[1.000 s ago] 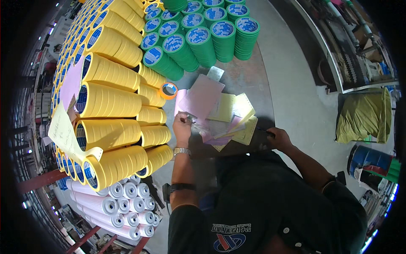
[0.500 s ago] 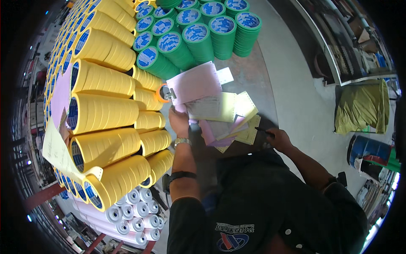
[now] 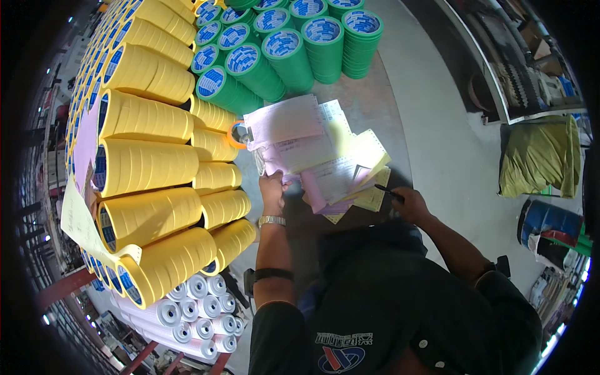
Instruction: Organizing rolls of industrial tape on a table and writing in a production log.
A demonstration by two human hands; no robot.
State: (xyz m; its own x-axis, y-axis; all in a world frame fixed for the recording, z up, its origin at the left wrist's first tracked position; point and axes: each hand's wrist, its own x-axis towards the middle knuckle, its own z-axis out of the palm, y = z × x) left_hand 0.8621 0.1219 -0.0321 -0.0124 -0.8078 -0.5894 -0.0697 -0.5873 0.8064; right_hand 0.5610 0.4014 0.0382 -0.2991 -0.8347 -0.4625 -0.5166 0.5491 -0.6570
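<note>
A fan of pink, white and yellow paper slips (image 3: 331,173) with punched edges lies on the brown tabletop (image 3: 378,103), some of them written on. At the near left edge of the slips, my left hand (image 3: 273,192) has its fingers closed on a pink slip (image 3: 273,161). My right hand (image 3: 410,205) grips a black pen (image 3: 389,192), its tip pointing at the slips on the right. Beyond my left hand, an orange ring (image 3: 234,135), looking like a tape roll, sits by the slips' left corner.
Stacked yellow tape rolls (image 3: 147,169) rise at my left, with loose sheets (image 3: 84,219) lying over them. Green tape rolls (image 3: 284,59) stand along the far side. White rolls (image 3: 203,306) are piled at the lower left. A blue drum (image 3: 540,222) and olive sack (image 3: 540,156) stand at right.
My left hand has drawn back from the metal clip to the slips' near left edge. The slips have shifted and look brighter. My right hand keeps the pen in nearly the same place.
</note>
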